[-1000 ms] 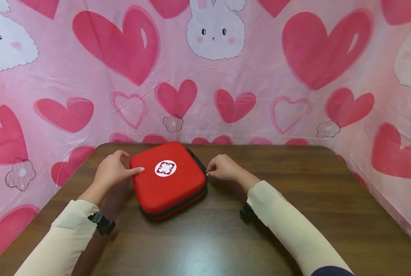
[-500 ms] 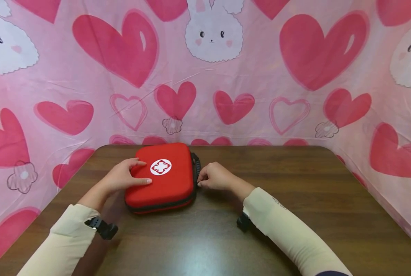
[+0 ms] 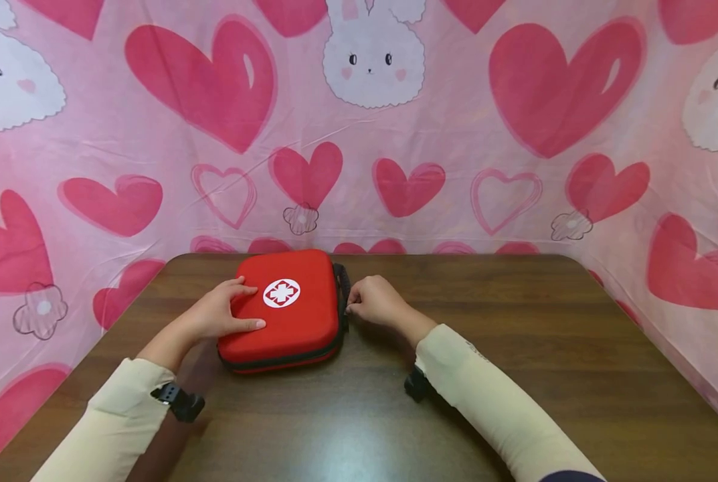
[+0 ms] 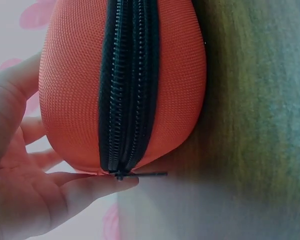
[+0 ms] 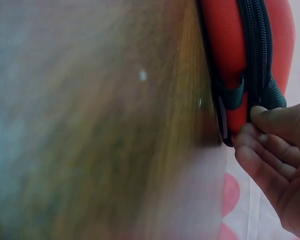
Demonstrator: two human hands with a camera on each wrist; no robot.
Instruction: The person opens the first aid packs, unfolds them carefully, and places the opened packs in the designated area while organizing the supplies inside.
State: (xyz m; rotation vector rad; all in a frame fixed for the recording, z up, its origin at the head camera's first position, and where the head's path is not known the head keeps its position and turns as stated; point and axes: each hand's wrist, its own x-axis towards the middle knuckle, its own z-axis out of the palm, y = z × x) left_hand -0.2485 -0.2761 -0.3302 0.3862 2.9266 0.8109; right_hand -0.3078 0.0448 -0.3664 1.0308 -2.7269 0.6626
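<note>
Step in hand looks like working the zip (image 5: 262, 47) on the red case (image 3: 292, 338); can't tell which way, or whether the seam is parted. Case lies flat on the table (image 3: 491, 395), lid with white cross badge up, around 11 o'clock of the tabletop, dark handle (image 3: 342, 284) at its 3 o'clock side. Right hand (image 3: 379, 302) pinches at the zip end by the handle (the pull itself is hidden by fingertips). Left hand (image 3: 219, 314) rests at 9 o'clock, fingers spread over lid and side, not clenched. Next move probably calls for left pressing firmly while right draws along the seam, clear of the handle strap (image 5: 233, 96). Edges: table's far edge is close at 12, heart-print cloth (image 3: 455, 114) beyond; bare wood from 2 round to 6, tighter at 9.
</note>
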